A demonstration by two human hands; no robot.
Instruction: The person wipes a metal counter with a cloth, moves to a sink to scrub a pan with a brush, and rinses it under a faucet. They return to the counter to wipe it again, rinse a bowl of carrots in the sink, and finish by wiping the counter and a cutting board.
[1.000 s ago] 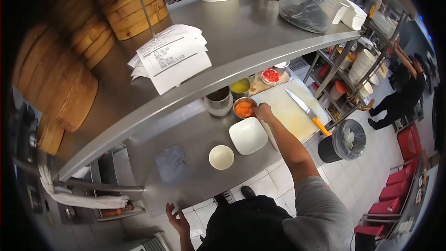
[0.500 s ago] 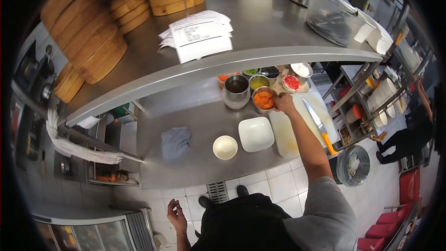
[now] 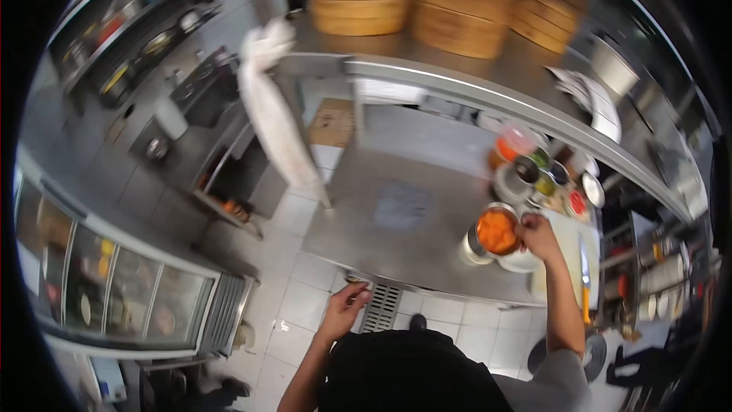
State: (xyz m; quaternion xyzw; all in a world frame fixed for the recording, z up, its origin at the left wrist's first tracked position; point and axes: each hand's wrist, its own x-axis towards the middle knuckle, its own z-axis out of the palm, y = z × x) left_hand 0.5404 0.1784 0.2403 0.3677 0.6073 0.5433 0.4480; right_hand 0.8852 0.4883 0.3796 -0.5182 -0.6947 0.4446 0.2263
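My right hand [image 3: 536, 235] grips the rim of a metal container [image 3: 496, 230] filled with orange pieces. The container is over the steel table, above a white square dish [image 3: 520, 261] that it partly covers, and beside a small pale bowl [image 3: 476, 250]. In front of my body, off the table's near edge, my left hand [image 3: 345, 308] hangs with its fingers apart and nothing in them. A knife with an orange handle [image 3: 585, 301] lies on the white cutting board [image 3: 563, 226], right of my right hand.
A grey-blue cloth [image 3: 401, 206] lies on the steel table [image 3: 343, 221]. Sauce containers [image 3: 526, 168] stand at its back right. Overhead, a steel shelf [image 3: 488, 91] bears bamboo steamers [image 3: 461, 4]. A white cloth [image 3: 274, 122] hangs on a post. A person [image 3: 640, 366] is at far right.
The view has turned to the left. My right hand has lifted the container of orange pieces from among the sauce containers and brought it toward me, over the white dishes.
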